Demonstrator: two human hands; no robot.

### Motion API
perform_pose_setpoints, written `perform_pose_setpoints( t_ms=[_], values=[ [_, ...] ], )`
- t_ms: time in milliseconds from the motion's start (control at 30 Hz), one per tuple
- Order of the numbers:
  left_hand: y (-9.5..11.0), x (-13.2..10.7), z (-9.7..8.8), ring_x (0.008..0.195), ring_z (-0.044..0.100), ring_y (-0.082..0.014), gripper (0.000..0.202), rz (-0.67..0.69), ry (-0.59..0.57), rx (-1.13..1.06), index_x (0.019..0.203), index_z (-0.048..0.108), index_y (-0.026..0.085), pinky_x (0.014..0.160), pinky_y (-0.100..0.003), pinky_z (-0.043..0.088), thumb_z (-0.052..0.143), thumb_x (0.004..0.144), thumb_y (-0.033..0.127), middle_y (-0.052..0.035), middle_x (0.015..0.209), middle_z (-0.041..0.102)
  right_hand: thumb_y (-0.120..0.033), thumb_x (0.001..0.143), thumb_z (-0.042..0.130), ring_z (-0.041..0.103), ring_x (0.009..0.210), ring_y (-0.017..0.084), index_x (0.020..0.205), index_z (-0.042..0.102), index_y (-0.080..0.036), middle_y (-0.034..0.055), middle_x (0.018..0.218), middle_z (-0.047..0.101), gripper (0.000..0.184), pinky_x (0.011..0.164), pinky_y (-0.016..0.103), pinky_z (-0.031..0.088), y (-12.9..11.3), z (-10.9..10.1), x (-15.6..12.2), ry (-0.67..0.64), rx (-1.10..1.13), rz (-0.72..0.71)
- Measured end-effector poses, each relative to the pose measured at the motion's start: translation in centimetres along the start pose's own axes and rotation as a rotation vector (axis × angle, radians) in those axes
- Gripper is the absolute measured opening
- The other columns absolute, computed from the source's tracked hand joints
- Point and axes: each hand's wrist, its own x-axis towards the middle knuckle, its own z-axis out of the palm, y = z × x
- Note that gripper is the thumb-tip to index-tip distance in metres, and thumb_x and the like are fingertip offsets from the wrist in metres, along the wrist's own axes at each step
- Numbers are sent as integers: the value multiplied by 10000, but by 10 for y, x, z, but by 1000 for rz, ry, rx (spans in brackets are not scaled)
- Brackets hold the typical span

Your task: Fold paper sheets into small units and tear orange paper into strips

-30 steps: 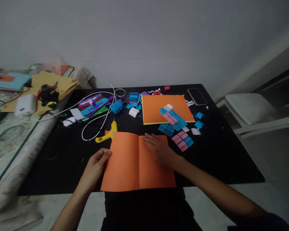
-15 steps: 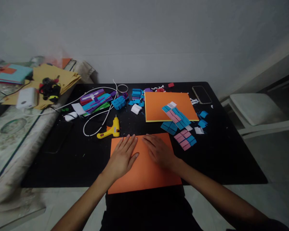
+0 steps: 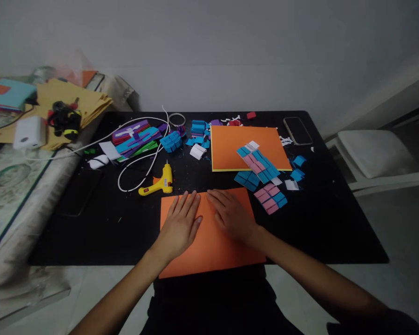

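Note:
An orange sheet of paper (image 3: 209, 253) lies at the table's front edge and hangs slightly over it. My left hand (image 3: 182, 227) rests flat on its left half, fingers stretched toward the far edge. On the right half lies my right hand (image 3: 232, 216), its fingers extended and pointing up and left. Neither hand grips anything. Just beyond my left hand is a yellow glue gun (image 3: 160, 183). Pink and blue paper pieces (image 3: 270, 198) lie to the right of the sheet, and a second orange sheet (image 3: 226, 151) with a yellow one under it sits behind.
Blue, purple and green paper strips (image 3: 139, 142) are piled at the back left, beside a looped white cable (image 3: 118, 179). One phone (image 3: 298, 130) lies back right, a dark phone (image 3: 78, 193) at left. A white chair (image 3: 370, 151) stands at right; brown envelopes (image 3: 66, 100) lie far left.
The camera view has shifted slightly, so the table items appear higher. Both hands stay flat on the orange sheet, with hardly any change in position on it.

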Motion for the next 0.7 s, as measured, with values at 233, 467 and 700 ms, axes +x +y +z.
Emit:
perform_pose_setpoints(
  t_ms=[233, 467, 700],
  values=[
    [-12, 10, -11, 1582, 350, -340, 614, 108, -69, -67, 1626, 379, 110, 1294, -588, 300, 468, 1069, 351, -143, 1684, 414, -70, 912, 436, 513, 1349, 347, 1496, 527, -48, 197, 1469, 598, 592, 1127, 547, 479, 6, -3, 6, -28, -34, -39],
    [-8, 6, -5, 1593, 328, -335, 636, 97, -58, -26, 1661, 302, 121, 1302, -579, 290, 438, 1094, 376, -136, 1702, 374, -92, 935, 439, 476, 1384, 346, 1558, 470, -80, 195, 1500, 571, 624, 1155, 562, 453, -5, 1, 3, -44, -50, 41],
    [-2, 6, -4, 1594, 325, -335, 622, 77, -53, -6, 1648, 325, 93, 1306, -569, 288, 420, 1098, 367, -148, 1702, 369, -93, 952, 433, 476, 1405, 354, 1549, 489, -69, 192, 1525, 569, 600, 1169, 571, 450, -9, 3, 1, -46, -72, 65]
  ],
)
